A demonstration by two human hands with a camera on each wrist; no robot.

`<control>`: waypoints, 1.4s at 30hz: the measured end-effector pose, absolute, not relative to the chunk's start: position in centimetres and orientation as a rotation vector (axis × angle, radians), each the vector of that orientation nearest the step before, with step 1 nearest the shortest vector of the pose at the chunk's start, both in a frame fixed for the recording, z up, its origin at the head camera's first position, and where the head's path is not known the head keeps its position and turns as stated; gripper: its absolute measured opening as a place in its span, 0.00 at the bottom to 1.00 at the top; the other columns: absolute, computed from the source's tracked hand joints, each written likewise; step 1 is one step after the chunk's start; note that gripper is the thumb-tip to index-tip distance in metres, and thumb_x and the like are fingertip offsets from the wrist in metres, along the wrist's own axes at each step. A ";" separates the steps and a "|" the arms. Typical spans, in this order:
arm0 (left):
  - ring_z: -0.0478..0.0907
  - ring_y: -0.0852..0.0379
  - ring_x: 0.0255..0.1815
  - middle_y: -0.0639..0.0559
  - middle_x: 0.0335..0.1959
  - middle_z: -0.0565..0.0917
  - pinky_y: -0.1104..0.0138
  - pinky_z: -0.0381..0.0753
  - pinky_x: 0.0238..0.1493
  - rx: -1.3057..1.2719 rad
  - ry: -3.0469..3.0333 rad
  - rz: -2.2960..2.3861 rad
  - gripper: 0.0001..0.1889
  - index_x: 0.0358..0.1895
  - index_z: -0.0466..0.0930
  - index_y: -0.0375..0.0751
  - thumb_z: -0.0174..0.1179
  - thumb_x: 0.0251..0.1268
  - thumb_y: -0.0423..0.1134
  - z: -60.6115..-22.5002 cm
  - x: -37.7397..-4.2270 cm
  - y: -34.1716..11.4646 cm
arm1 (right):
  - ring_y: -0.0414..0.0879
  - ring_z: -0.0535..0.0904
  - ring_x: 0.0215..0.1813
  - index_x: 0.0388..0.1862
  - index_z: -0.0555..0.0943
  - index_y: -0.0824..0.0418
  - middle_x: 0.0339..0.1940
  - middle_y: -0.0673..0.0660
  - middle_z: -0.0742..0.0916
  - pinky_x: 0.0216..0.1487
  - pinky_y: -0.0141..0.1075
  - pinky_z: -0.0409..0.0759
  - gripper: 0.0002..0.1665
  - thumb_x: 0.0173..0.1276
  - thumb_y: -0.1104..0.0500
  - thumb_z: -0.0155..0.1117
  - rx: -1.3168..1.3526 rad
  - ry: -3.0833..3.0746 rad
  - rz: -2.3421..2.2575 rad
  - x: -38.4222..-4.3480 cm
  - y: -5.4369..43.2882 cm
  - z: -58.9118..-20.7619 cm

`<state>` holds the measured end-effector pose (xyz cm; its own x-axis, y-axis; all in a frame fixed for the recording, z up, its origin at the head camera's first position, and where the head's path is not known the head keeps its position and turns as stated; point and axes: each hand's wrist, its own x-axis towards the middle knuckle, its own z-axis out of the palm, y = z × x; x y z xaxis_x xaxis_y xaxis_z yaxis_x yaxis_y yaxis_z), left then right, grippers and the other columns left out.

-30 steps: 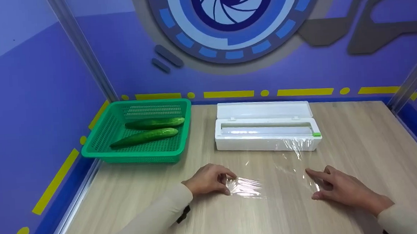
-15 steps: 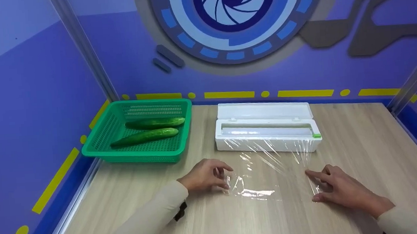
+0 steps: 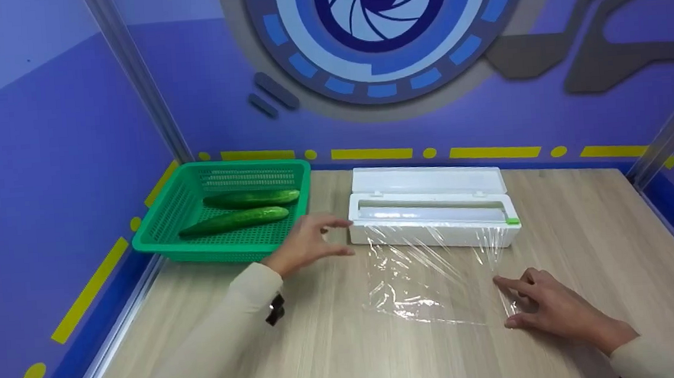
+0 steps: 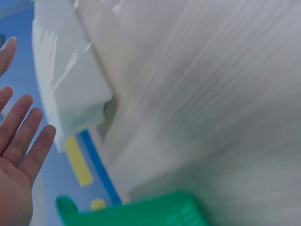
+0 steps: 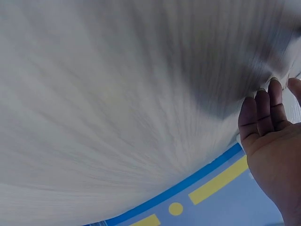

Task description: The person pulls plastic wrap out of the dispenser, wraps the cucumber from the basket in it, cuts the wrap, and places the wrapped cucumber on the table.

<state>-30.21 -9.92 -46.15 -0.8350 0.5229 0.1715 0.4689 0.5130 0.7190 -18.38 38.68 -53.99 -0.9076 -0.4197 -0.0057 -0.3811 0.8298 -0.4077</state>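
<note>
A sheet of clear plastic wrap (image 3: pixel 414 278) runs from the roll (image 3: pixel 427 212) inside a white dispenser box (image 3: pixel 435 235), over its front and onto the table. My right hand (image 3: pixel 549 301) holds the sheet's right edge near the front corner, the film stretched between index finger and thumb. In the right wrist view the fingers (image 5: pixel 263 113) are bent towards the film. My left hand (image 3: pixel 308 241) is off the sheet, beside the box's left end, thumb and fingers spread with nothing between them. The left wrist view shows its fingers (image 4: pixel 19 122) apart, near the box (image 4: pixel 75 89).
A green basket (image 3: pixel 217 254) stands at the left with two cucumbers (image 3: pixel 232 221) in it, close behind my left hand. The box's white lid (image 3: pixel 428 179) is raised at the back. A purple wall (image 3: pixel 212 103) borders the wooden table (image 3: pixel 349 360).
My left hand has let go of the sheet's left corner and moved away, up and left towards the box and basket. The film lies flatter and wider. My right hand has stayed in place.
</note>
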 end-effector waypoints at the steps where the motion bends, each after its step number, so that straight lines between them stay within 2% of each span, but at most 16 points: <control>1: 0.80 0.48 0.65 0.50 0.62 0.87 0.52 0.79 0.65 0.870 2.693 1.247 0.32 0.63 0.86 0.39 0.82 0.57 0.48 -45.8 -30.5 -10.3 | 0.40 0.62 0.40 0.76 0.78 0.57 0.38 0.46 0.70 0.36 0.33 0.63 0.50 0.63 0.30 0.74 -0.654 2.917 -0.620 -18.4 38.7 -54.0; 10: 0.77 0.44 0.69 0.46 0.64 0.85 0.48 0.75 0.69 0.753 2.835 1.243 0.31 0.65 0.85 0.40 0.81 0.59 0.47 -43.4 -32.4 -14.2 | 0.42 0.63 0.41 0.77 0.77 0.55 0.39 0.47 0.70 0.36 0.33 0.63 0.51 0.62 0.29 0.73 -0.596 2.900 -0.602 -18.5 38.5 -54.0; 22: 0.74 0.45 0.72 0.48 0.67 0.83 0.47 0.72 0.71 0.530 2.877 1.287 0.32 0.67 0.84 0.45 0.81 0.60 0.47 -43.9 -34.1 -19.4 | 0.44 0.64 0.42 0.77 0.77 0.54 0.40 0.48 0.70 0.36 0.33 0.64 0.51 0.62 0.29 0.74 -0.578 2.896 -0.580 -18.6 38.5 -54.2; 32: 0.74 0.39 0.71 0.41 0.68 0.81 0.44 0.72 0.71 0.422 2.965 1.210 0.30 0.67 0.83 0.39 0.80 0.62 0.42 -44.9 -35.3 -23.0 | 0.41 0.63 0.41 0.77 0.77 0.55 0.39 0.47 0.70 0.36 0.33 0.63 0.50 0.63 0.28 0.72 -0.633 2.908 -0.613 -18.4 38.6 -54.3; 42: 0.74 0.34 0.70 0.36 0.68 0.80 0.41 0.72 0.69 0.378 3.020 1.102 0.30 0.68 0.82 0.35 0.79 0.63 0.39 -45.2 -36.3 -25.4 | 0.43 0.63 0.42 0.78 0.76 0.53 0.40 0.48 0.69 0.36 0.33 0.63 0.51 0.62 0.29 0.73 -0.595 2.880 -0.619 -18.5 38.7 -54.2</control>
